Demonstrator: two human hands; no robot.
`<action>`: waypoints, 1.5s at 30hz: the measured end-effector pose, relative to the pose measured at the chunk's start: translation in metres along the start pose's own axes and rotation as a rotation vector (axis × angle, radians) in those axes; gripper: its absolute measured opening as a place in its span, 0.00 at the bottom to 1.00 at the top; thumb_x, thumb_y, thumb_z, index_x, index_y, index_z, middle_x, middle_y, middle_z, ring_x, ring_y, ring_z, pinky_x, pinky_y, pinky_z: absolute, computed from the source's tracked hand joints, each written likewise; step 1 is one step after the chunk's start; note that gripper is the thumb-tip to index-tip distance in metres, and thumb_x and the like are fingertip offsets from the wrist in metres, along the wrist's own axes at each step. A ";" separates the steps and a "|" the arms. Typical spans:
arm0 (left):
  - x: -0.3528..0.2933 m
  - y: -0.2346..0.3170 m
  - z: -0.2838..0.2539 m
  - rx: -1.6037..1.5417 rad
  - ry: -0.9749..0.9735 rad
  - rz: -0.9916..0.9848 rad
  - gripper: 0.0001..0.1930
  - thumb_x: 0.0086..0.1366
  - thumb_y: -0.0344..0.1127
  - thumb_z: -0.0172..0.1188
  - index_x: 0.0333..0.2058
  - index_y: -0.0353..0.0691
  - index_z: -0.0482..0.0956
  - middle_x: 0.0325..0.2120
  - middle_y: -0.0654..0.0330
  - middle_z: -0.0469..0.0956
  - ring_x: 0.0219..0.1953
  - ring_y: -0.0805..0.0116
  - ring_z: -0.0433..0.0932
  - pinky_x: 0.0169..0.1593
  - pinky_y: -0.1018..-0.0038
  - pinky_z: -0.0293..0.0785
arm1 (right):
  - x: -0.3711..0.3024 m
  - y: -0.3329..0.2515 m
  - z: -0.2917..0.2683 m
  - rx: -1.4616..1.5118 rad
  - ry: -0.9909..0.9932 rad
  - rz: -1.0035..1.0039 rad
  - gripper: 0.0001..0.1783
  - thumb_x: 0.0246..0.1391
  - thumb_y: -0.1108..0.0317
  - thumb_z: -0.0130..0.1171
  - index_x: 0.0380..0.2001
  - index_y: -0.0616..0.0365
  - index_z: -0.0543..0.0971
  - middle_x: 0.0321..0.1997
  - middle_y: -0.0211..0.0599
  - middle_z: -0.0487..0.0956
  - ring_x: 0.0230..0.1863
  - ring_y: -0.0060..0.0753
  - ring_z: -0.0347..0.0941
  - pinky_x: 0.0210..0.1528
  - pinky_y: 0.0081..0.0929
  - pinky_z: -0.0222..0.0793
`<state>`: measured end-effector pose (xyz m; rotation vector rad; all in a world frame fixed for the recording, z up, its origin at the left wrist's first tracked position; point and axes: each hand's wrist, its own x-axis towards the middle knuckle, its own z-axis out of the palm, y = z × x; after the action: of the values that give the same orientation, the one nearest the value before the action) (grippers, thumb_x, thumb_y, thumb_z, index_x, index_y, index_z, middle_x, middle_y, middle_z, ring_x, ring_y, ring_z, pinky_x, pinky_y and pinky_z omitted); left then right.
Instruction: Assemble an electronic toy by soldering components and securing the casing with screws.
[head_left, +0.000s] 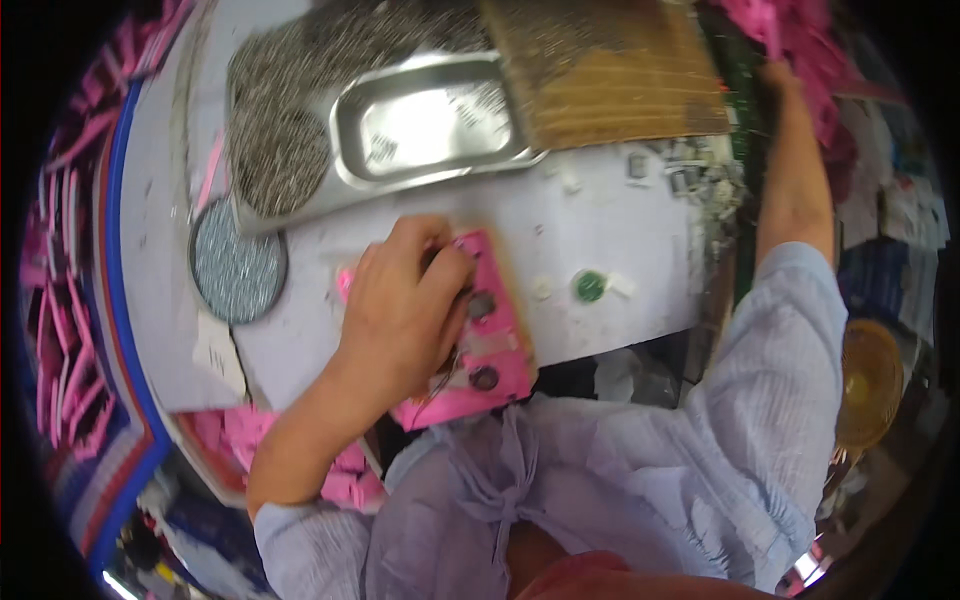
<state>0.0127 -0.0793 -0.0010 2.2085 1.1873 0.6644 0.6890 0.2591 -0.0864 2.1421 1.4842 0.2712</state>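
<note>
The left hand (400,310) pressed curled fingers onto the pink card (490,330) at the surface's (620,230) near edge, while the right hand (778,72) reached far right into pink pieces (790,30), its grip indiscernible.

bright, even light; glare whitens the steel tray (430,125) at upper centre. the whole frame is motion-blurred, edges bend strongly, and the corners fall black.

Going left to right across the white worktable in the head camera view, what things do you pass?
Round grey disc → left hand → pink card with two dark buttons → small green round piece → right forearm, reaching to the far pink pile.
</note>
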 end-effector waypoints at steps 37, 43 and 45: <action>-0.041 0.030 0.020 0.521 -0.036 0.204 0.20 0.58 0.31 0.63 0.51 0.35 0.79 0.37 0.57 0.75 0.36 0.61 0.74 0.36 0.67 0.73 | -0.544 -0.129 -0.145 1.880 0.718 -0.430 0.25 0.63 0.78 0.54 0.63 0.75 0.71 0.69 0.53 0.66 0.68 0.48 0.69 0.63 0.48 0.76; -0.048 0.020 -0.015 -0.531 0.188 0.014 0.22 0.73 0.46 0.55 0.56 0.35 0.75 0.39 0.56 0.80 0.35 0.59 0.81 0.31 0.66 0.78 | -0.561 -0.183 -0.158 1.430 0.871 -0.890 0.25 0.53 0.80 0.58 0.57 0.72 0.76 0.69 0.64 0.64 0.68 0.64 0.67 0.63 0.53 0.73; -0.042 0.026 -0.036 -1.415 0.059 -0.201 0.22 0.75 0.48 0.54 0.55 0.34 0.75 0.40 0.55 0.82 0.34 0.62 0.82 0.28 0.69 0.79 | -0.557 -0.200 -0.169 1.269 0.889 -1.063 0.24 0.49 0.81 0.60 0.53 0.70 0.79 0.67 0.66 0.67 0.68 0.67 0.67 0.63 0.53 0.71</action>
<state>-0.0162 -0.1190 0.0354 0.8666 0.5590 1.0271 0.2399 -0.1472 0.0222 1.4406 3.7842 -0.2503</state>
